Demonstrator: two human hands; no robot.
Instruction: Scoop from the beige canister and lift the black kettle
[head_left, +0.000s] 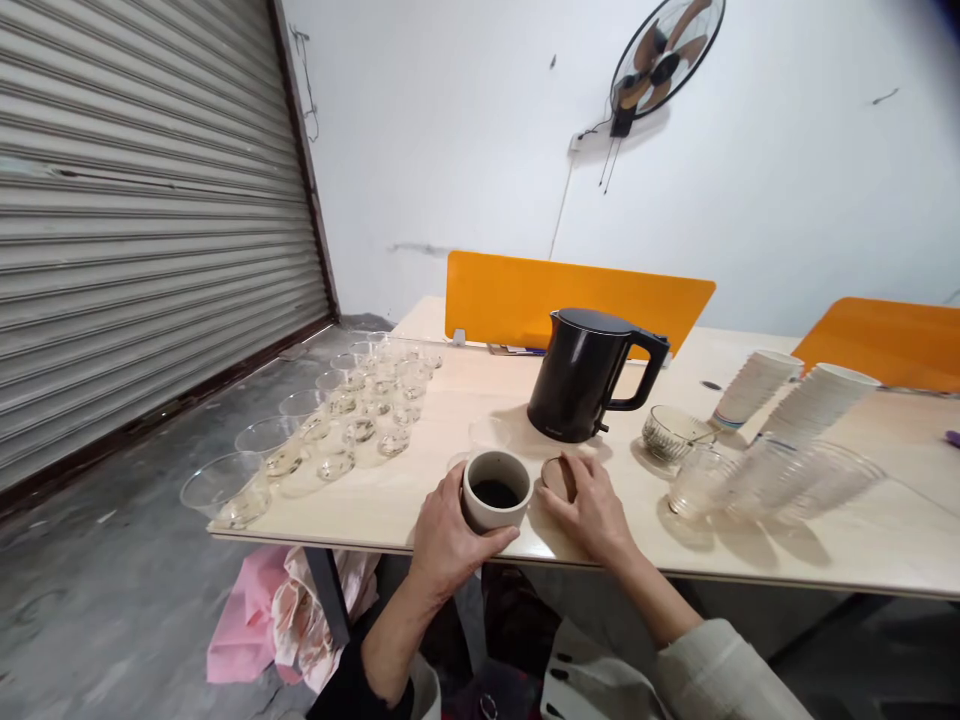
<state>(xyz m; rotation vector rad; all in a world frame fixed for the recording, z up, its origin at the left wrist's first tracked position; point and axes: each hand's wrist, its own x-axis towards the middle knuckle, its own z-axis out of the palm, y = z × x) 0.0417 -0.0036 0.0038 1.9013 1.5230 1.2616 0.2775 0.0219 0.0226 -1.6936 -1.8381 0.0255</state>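
Pale cup (498, 519) is being held upright near the front edge of the surface (465, 388), between the hands, dark contents (495, 493) showing inside; the left hand (448, 532) is clasping its left side, thumb wrapping across the front; the right hand (590, 498) is resting apart from the cup, just to its right, fingers and thumb closing on a round brown piece (553, 477); the left hand is therefore the nearer; the cup's mouth is pointing upward, its axis running roughly vertical, with no marked long side; the thumb is hiding the base, so whether it is touching the surface one cannot tell; behind, to the right, a black kettle (574, 380) is standing, handle pointing right; rows of clear cups (341, 420) are filling the left end; beyond the kettle, an orange partition (517, 285) is rising.
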